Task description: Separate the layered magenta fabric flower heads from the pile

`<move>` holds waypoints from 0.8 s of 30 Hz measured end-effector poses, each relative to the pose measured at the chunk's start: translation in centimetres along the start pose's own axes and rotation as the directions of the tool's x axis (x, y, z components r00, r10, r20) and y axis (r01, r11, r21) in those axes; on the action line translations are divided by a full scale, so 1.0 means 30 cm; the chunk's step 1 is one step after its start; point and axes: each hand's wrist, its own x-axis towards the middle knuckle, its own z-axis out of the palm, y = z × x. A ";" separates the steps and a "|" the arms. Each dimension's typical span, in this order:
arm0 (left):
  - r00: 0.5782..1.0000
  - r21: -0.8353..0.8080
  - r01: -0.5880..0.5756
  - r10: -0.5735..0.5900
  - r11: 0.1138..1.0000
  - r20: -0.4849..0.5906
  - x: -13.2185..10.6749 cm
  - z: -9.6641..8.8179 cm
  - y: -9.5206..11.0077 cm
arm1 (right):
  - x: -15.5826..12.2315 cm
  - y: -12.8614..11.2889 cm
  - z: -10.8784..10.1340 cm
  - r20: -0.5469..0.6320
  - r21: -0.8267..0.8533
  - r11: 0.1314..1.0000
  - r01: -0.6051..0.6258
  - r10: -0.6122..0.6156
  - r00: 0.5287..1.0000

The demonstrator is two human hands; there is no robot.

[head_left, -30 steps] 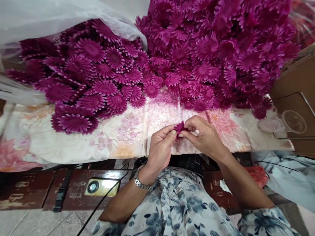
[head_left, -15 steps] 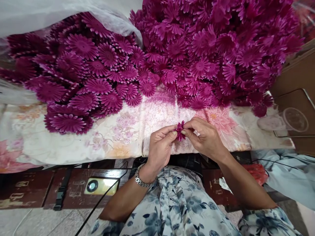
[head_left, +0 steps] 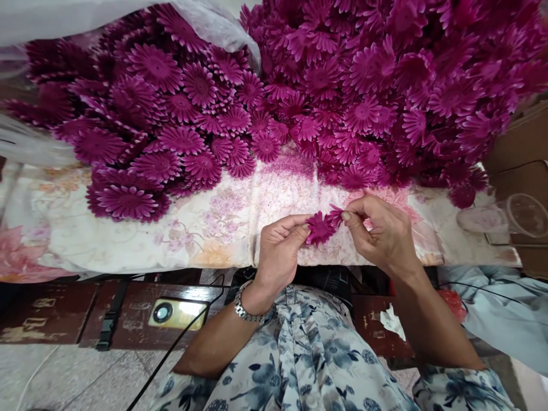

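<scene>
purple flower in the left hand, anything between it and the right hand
Yes: a second purple flower, pinched by the right hand, lies between that hand and the first flower. Nothing else visible does.

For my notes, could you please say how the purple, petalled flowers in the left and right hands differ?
The left flower, in the left hand, shows its broad face; the right flower, in the right hand, appears more edge-on. The left flower looks wider, the right flower narrower. Both are purple and pinched.
</scene>
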 end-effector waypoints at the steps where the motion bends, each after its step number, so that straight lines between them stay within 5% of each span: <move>1: 1.000 -0.002 -0.003 0.003 1.000 -0.004 0.000 -0.003 0.001 | -0.003 0.009 -0.006 -0.024 -0.054 0.999 0.007 -0.008 1.000; 5: 0.998 -0.049 -0.034 0.031 0.998 -0.057 0.001 -0.026 0.013 | -0.034 0.085 -0.056 -0.155 -0.284 0.956 -0.078 0.035 0.987; 10: 0.999 -0.087 0.037 -0.035 0.996 0.020 -0.001 -0.034 0.011 | -0.070 0.141 -0.099 -0.095 -0.516 0.830 -0.211 0.189 0.977; 14: 0.995 -0.095 0.049 -0.040 0.994 0.091 -0.007 -0.015 -0.002 | -0.056 0.051 -0.053 -0.028 -0.187 0.976 -0.113 0.110 0.994; 17: 0.989 -0.049 0.046 -0.039 0.998 0.140 -0.017 -0.006 -0.009 | -0.034 -0.024 0.008 0.056 0.101 0.995 0.016 -0.022 0.998; 24: 0.990 0.008 0.010 -0.012 1.000 0.140 -0.025 -0.026 -0.035 | -0.040 -0.045 0.068 0.085 0.156 0.987 0.044 -0.058 0.995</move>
